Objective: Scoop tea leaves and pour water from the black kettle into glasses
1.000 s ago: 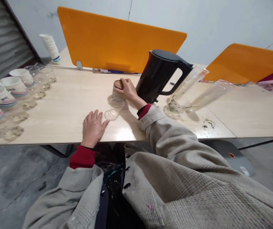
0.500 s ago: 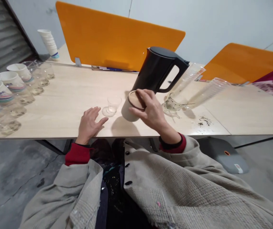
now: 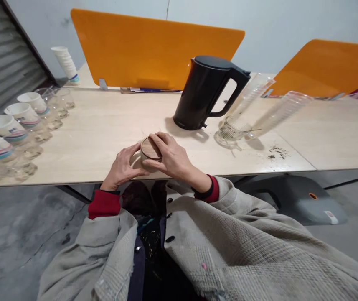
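A pale canister with a round wooden lid [image 3: 151, 149] is near the front edge of the table, between my two hands. My right hand [image 3: 171, 158] reaches over it from the right, fingers and thumb closed around the top by the lid. From the left, my left hand [image 3: 125, 166] curves round the canister's side, its thumb at the front and its fingers behind. Most of the canister's body is hidden by the hands. The small clear cup cannot be made out now. Behind the hands stands a black electric kettle [image 3: 202, 94], its handle to the right.
Paper cups [image 3: 5, 125] and clear plastic cups [image 3: 30, 148] stand in rows at left. A glass strainer [image 3: 233, 129] holding dark leaves sits right of the kettle, near leaning stacks of clear cups [image 3: 287, 110]. Loose leaves [image 3: 277, 152] are scattered nearby. Orange dividers [image 3: 156, 50] border the back.
My right hand has brought the canister left and toward the table's front edge. My left hand has moved right and closed against its side. The clear cup has gone out of sight.
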Action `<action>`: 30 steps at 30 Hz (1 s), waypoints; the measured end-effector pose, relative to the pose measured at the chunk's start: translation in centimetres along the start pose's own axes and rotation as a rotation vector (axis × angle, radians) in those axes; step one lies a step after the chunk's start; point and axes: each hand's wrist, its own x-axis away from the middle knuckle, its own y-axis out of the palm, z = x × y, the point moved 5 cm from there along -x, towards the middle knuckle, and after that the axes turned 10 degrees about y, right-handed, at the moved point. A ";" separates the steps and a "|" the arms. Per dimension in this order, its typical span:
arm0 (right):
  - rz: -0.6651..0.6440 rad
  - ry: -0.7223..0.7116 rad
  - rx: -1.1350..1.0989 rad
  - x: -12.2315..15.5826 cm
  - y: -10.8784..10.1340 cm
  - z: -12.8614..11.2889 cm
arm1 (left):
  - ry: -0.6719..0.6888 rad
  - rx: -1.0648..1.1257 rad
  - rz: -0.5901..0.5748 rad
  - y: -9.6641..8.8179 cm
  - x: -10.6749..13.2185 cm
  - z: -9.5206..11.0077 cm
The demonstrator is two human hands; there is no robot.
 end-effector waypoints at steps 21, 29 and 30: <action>0.138 0.055 -0.260 -0.6 0.2 -0.2 | -0.115 -0.266 -0.007 1.9 -0.8 1.1; 0.429 0.177 -0.186 0.5 -3.4 7.6 | -0.119 -0.283 -0.014 1.0 -1.0 1.0; 0.414 0.234 -0.129 0.8 -3.3 9.3 | -0.123 -0.272 -0.013 1.0 -1.0 0.9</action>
